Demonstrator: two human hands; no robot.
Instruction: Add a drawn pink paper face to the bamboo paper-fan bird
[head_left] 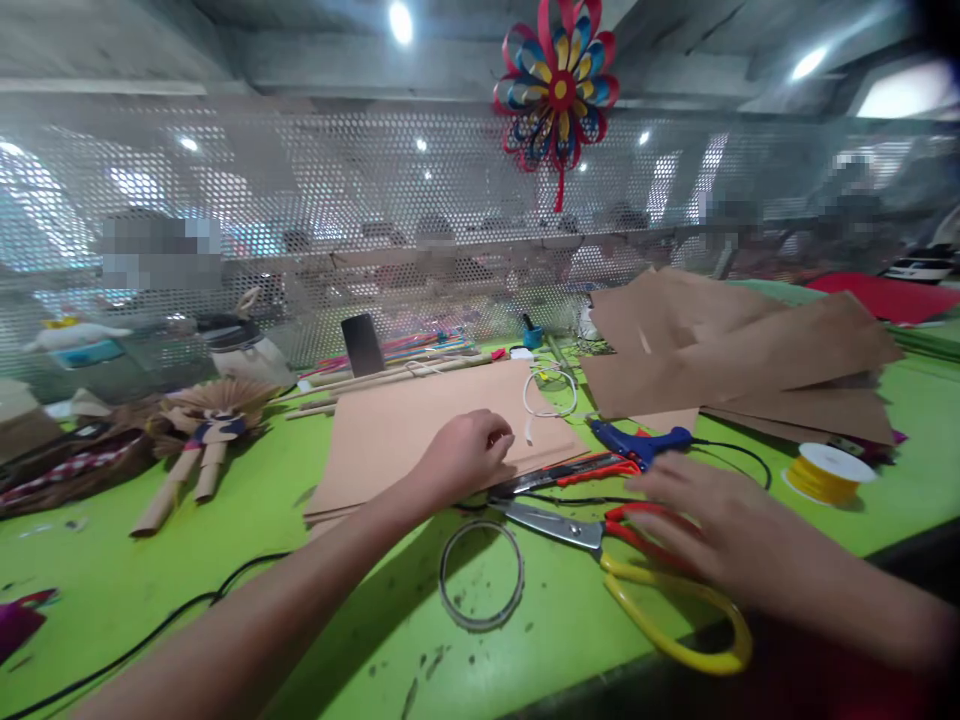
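Observation:
My left hand (466, 452) rests with curled fingers on a stack of brown paper sheets (420, 420) in the middle of the green table (225, 540); whether it pinches anything is hidden. My right hand (720, 530) lies over the red and yellow handles of large scissors (652, 580), its fingers stretched out and blurred by motion. A second pair of scissors with red handles (570, 472) lies just beyond, next to a blue glue gun (637, 440). A thin wire ring (480, 575) lies flat on the table in front of the left hand.
A heap of brown paper (750, 350) fills the back right, with a yellow spool (825, 470) beside it. A straw doll (199, 435) lies at the left. A black cable (150, 630) runs across the near left. A perforated metal screen (300, 200) closes the back, with a paper flower (556, 90) hanging.

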